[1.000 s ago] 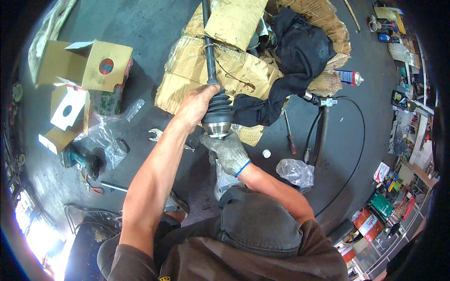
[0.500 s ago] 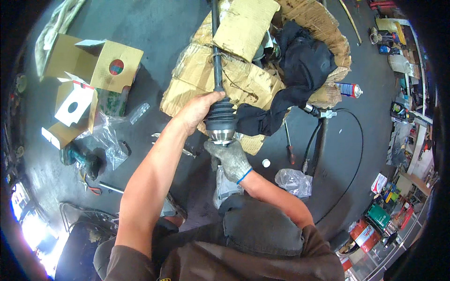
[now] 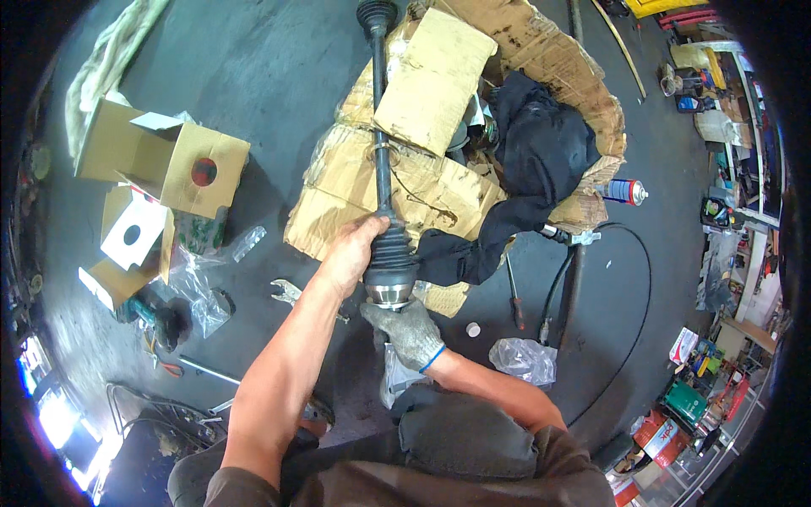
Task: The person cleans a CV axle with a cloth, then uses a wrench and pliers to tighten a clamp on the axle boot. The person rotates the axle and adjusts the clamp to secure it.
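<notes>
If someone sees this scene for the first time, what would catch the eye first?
Probably the long dark shaft in the middle: the bare left hand grips its ribbed boot, the gloved right hand holds its metal end. Beyond the hands, torn cardboard with bunched black cloth stands out. Open boxes lie at the left.

One head-worn fisheye view looks steeply down at the nearby floor [image 3: 287,93].

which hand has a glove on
The right hand, at the metal joint: it wears a grey glove with a blue cuff edge. The left hand, on the black boot, is bare.
</notes>
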Motion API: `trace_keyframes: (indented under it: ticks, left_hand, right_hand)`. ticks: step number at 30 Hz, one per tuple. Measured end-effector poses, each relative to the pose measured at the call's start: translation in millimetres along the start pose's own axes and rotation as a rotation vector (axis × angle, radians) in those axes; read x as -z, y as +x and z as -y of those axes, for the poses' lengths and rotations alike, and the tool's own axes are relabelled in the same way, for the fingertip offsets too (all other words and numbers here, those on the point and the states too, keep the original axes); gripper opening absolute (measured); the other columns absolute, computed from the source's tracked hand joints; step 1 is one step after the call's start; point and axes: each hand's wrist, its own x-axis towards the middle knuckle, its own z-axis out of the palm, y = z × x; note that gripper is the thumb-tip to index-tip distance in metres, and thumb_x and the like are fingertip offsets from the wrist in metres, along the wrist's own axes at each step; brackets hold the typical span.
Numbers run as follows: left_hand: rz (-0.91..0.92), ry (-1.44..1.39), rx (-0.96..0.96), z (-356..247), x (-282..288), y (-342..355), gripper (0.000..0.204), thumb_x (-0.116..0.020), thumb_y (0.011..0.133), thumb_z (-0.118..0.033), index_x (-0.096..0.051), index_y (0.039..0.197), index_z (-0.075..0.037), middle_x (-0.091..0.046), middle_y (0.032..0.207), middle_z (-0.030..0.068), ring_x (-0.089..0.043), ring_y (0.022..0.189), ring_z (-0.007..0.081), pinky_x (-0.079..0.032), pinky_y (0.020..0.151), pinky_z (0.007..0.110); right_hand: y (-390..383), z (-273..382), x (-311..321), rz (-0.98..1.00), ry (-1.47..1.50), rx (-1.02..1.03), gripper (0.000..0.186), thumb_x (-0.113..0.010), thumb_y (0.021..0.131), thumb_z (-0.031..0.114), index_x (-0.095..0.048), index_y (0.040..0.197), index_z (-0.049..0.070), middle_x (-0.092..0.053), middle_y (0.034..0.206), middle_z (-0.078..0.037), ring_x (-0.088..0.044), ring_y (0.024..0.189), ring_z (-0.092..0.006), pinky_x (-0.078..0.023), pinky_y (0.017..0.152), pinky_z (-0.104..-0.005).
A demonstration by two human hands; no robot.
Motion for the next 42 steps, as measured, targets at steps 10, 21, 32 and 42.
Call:
trace_keyframes:
  ticks: [10, 21, 32, 42]
  left_hand:
    - [-0.027, 0.016, 0.018, -9.2, -4.9, -6.5, 0.030, -0.061, 0.102, -0.022, -0.073, 0.113, 0.003, -0.077, 0.099, 0.0098, -0.074, 0.085, 0.0196, -0.060, 0.082, 0.035]
    - [-0.081, 0.077, 0.035, -9.3, -4.7, -6.4, 0.037, -0.063, 0.102, -0.026, -0.069, 0.110, 0.010, -0.072, 0.093, 0.0057, -0.064, 0.083, 0.0134, -0.051, 0.079, 0.031]
    - [-0.048, 0.113, -0.011, -6.5, 3.5, 3.6, 0.030, -0.060, 0.104, -0.024, -0.071, 0.108, 0.004, -0.074, 0.093, 0.0062, -0.070, 0.081, 0.0150, -0.057, 0.080, 0.030]
    - [-0.039, 0.085, 0.017, -16.7, 0.1, 2.3, 0.029, -0.063, 0.101, -0.023, -0.070, 0.109, 0.004, -0.074, 0.095, 0.0070, -0.071, 0.081, 0.0162, -0.057, 0.079, 0.031]
  right_hand:
    - [0.3, 3.9, -1.5, 0.000, -0.038, 0.047, 0.022, -0.083, 0.091, 0.025, -0.069, 0.099, 0.010, -0.066, 0.071, 0.001, -0.061, 0.056, -0.0108, -0.048, 0.052, -0.0301]
    - [6.5, -6.5, 2.8, 0.072, 0.062, 0.094, 0.022, -0.085, 0.089, 0.017, -0.067, 0.099, 0.009, -0.067, 0.077, 0.000, -0.061, 0.060, -0.0113, -0.049, 0.053, -0.0296]
    - [15.7, -25.8, 7.2, 0.104, -0.139, 0.160, 0.028, -0.083, 0.090, 0.013, -0.068, 0.113, 0.005, -0.072, 0.096, -0.001, -0.066, 0.080, -0.0096, -0.054, 0.070, -0.0297]
    - [17.4, -31.9, 8.6, 0.093, -0.091, 0.153, 0.028, -0.084, 0.089, 0.015, -0.069, 0.111, 0.005, -0.074, 0.096, -0.002, -0.067, 0.082, -0.0115, -0.055, 0.072, -0.0327]
